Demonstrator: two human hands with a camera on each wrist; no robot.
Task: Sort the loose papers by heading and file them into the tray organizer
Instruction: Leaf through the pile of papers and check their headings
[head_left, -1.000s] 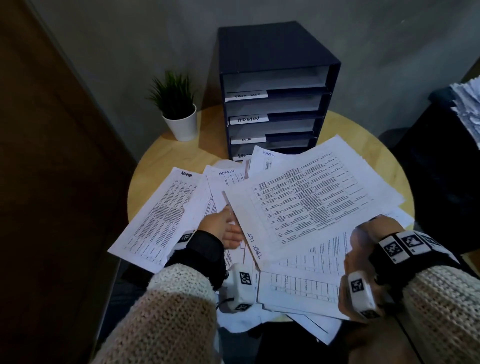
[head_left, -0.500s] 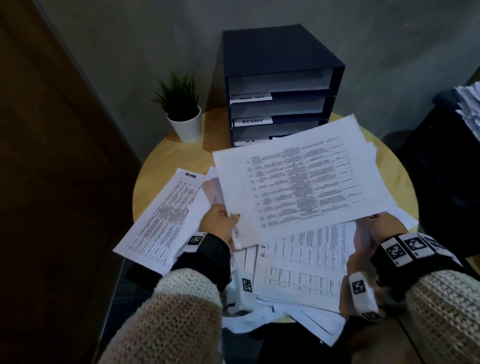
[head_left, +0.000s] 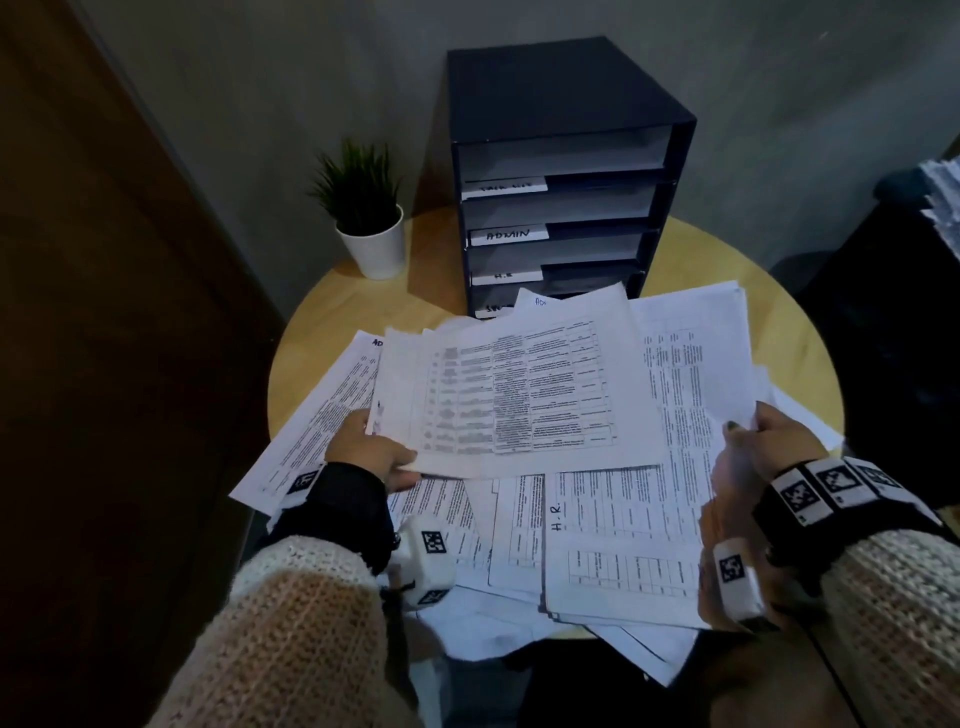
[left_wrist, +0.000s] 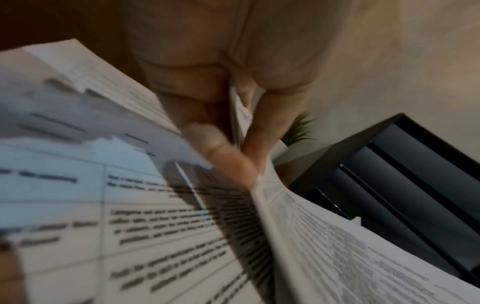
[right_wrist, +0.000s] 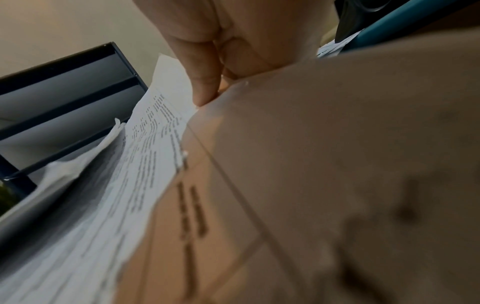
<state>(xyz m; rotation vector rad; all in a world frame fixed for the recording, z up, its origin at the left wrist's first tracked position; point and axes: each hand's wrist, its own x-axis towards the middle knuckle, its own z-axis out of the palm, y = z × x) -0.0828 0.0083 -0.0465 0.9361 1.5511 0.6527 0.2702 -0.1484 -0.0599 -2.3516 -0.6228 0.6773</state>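
- The left hand (head_left: 371, 452) pinched the near left corner of a top sheet (head_left: 519, 395), thumb on top and fingers beneath; the left wrist view showed more than one edge caught in that pinch, so a second page with another heading could have ridden along unnoticed.
- The right hand (head_left: 774, 441) pinched the right edge of a side sheet (head_left: 691, 374). With the hands well apart and each on a different sheet, a pull either way risked dragging or creasing the overlap.
- The papers (head_left: 613, 545) lay fanned over the table (head_left: 322, 338), several hanging past its near edge; shifting the pile could have slid those to the floor.
- The organizer (head_left: 561, 171) stood at the back, its trays looking empty, its lowest label partly covered by paper. Misfiling seemed likely there.
- Headings were small and handwritten; only "H.R." read clearly, so a wrong tray was a real risk.
- The plant (head_left: 371, 228) stood beside the organizer, within reach of a swept sheet.
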